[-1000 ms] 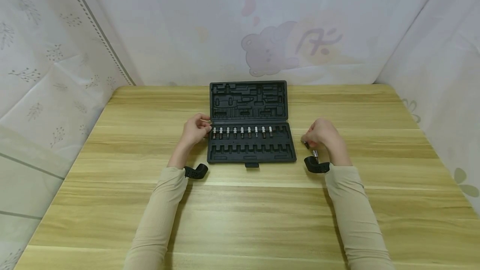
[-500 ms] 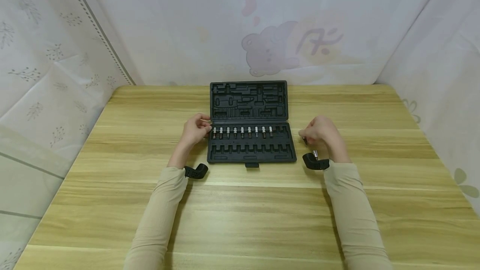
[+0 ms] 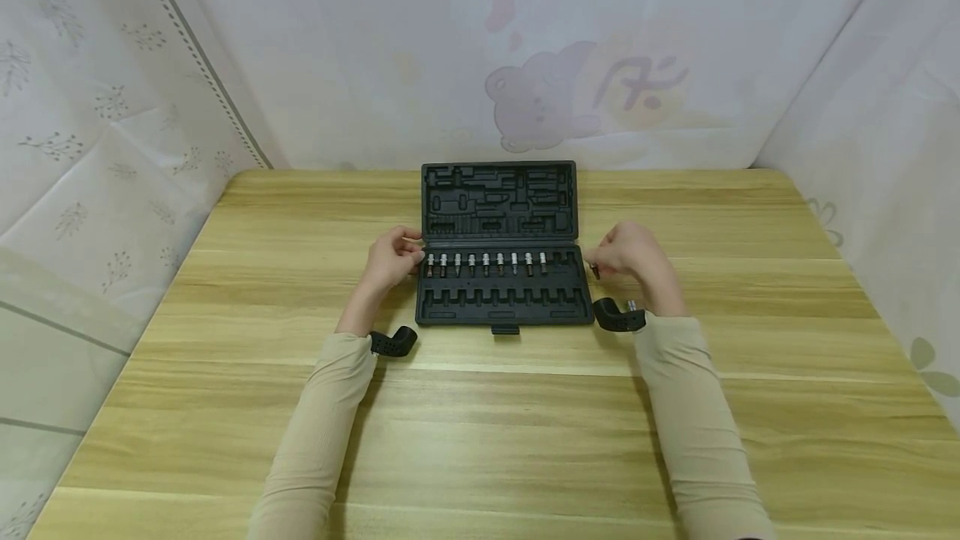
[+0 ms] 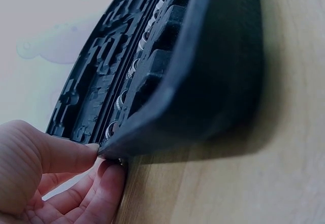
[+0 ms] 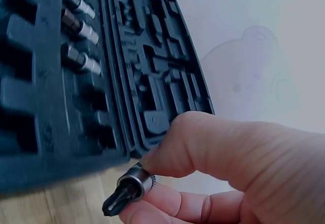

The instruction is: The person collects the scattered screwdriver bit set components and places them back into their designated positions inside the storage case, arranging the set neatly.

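A black plastic socket case (image 3: pixel 504 283) lies opened out on the table, its lid (image 3: pixel 498 207) folded back. Bit sockets (image 3: pixel 486 262) with silver collars fill most of its upper row; the last slots at the right end hold none. My left hand (image 3: pixel 392 258) pinches the case's left edge near the hinge, thumb on the rim and fingers below. Just off the right edge, my right hand (image 3: pixel 628 255) pinches a bit socket (image 5: pixel 133 187) between thumb and fingers. Its dark cross-shaped tip points away from the palm, downward in the head view.
Another bit socket (image 3: pixel 632 305) lies on the wooden table (image 3: pixel 480 432), partly behind the right wrist's black camera mount (image 3: pixel 617 317). The case's lower row of slots (image 3: pixel 502 298) has nothing in it. A pale printed curtain (image 3: pixel 360 65) hangs behind the table.
My right hand has moved left and slightly away from me, bringing the bit socket up to the case's right edge. The left hand has stayed put.
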A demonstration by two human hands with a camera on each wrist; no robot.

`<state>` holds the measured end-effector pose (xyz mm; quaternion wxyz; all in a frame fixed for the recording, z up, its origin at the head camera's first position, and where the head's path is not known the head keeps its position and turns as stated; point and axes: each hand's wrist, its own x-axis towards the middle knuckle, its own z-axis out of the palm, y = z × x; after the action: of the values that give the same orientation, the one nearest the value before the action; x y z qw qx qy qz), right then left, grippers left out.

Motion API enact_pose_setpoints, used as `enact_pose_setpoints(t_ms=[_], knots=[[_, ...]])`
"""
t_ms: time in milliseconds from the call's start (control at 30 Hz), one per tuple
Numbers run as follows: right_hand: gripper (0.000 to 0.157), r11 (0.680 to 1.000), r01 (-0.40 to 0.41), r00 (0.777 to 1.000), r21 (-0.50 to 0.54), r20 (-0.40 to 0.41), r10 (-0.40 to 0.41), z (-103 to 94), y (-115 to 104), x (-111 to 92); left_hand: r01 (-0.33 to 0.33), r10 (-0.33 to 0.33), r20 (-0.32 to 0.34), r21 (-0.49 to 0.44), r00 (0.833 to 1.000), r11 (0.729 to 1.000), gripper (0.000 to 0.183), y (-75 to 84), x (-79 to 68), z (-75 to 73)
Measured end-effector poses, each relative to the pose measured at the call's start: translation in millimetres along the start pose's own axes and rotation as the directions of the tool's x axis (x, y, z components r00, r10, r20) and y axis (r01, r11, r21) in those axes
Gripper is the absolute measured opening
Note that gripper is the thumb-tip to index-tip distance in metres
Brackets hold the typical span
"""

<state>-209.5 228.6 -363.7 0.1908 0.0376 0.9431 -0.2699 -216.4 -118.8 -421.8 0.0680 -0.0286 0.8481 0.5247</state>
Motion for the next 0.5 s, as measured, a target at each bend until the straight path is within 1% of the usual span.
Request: enact_pose_setpoints(t_ms=[133, 500], knots=[[0.030, 1.000, -0.001, 1.000, -0.003, -0.004, 0.001, 1.8, -6.6, 3.2, -0.007, 0.007, 0.002, -0.002, 1.000, 1.000, 0.031, 0.2, 0.1, -0.1], [0.027, 0.999, 0.007, 1.000, 0.038, -0.009, -0.006, 9.9, -18.3, 11.3, 0.017, -0.017, 0.007, -0.013, 1.000, 1.000, 0.032, 0.9, -0.9, -0.2]])
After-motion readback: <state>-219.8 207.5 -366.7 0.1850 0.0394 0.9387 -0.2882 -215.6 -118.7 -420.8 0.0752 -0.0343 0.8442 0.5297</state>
